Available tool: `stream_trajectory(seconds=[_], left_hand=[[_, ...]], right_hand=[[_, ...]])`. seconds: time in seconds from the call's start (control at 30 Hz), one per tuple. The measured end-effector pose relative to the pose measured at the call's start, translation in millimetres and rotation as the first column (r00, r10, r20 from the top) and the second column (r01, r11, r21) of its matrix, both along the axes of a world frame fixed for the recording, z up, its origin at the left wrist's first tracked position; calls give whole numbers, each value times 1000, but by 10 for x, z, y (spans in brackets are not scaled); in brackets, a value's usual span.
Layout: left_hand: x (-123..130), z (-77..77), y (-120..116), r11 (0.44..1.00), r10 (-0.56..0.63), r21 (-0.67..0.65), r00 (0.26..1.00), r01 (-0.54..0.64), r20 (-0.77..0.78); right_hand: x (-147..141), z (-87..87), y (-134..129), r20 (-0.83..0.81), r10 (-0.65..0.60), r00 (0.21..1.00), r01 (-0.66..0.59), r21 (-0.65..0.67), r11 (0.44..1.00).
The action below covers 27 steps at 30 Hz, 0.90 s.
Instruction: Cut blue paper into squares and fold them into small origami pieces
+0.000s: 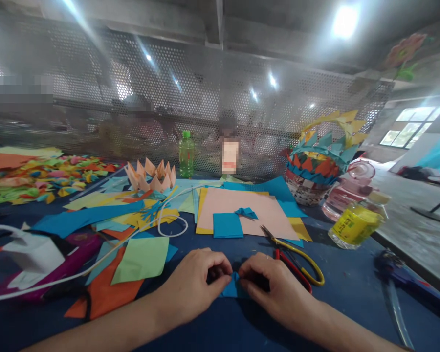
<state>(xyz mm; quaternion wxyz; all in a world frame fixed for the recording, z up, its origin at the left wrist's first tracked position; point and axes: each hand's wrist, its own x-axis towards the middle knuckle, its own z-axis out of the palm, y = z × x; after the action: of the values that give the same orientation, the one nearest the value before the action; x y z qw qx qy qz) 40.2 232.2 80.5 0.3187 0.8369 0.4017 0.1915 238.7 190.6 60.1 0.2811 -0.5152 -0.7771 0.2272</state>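
Note:
Between my hands, near the front of the table, is a small piece of folded blue paper (pixel 235 288). My left hand (pixel 201 278) pinches its left side with thumb and fingers. On the right side, my right hand (pixel 271 281) grips it the same way, and the fingers of both hands partly cover the paper. Just beyond, a square stack of blue paper (pixel 228 225) and a small folded blue piece (pixel 247 213) lie on pink sheets (pixel 238 203). Scissors with red and yellow handles (pixel 297 259) rest partly open beside my right hand.
Behind stand a green bottle (pixel 186 155), a peach paper crown shape (pixel 150 177) and a paper basket (pixel 308 183). Two clear bottles, one with a yellow label (pixel 355 226), stand right. A glue gun (pixel 407 278) lies far right. A white cable (pixel 106 261) crosses scattered paper on the left.

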Motion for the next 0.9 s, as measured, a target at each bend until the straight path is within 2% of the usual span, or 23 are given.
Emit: stream_trajectory(seconds=[0.3, 0.63, 0.7, 0.9], left_hand=[[-31, -140, 53, 981, -103, 168, 995, 99, 15], [-51, -182, 38, 898, -274, 345, 960, 275, -53], [-53, -189, 33, 894, -276, 351, 959, 280, -62], [-59, -200, 28, 928, -239, 290, 971, 233, -12]], right_hand=[[-23, -38, 6, -17, 58, 998, -56, 77, 995], [15, -41, 11, 59, 165, 985, -174, 224, 959], [19, -40, 10, 74, 171, 982, -185, 240, 953], [24, -35, 1, 95, 162, 982, -180, 231, 956]])
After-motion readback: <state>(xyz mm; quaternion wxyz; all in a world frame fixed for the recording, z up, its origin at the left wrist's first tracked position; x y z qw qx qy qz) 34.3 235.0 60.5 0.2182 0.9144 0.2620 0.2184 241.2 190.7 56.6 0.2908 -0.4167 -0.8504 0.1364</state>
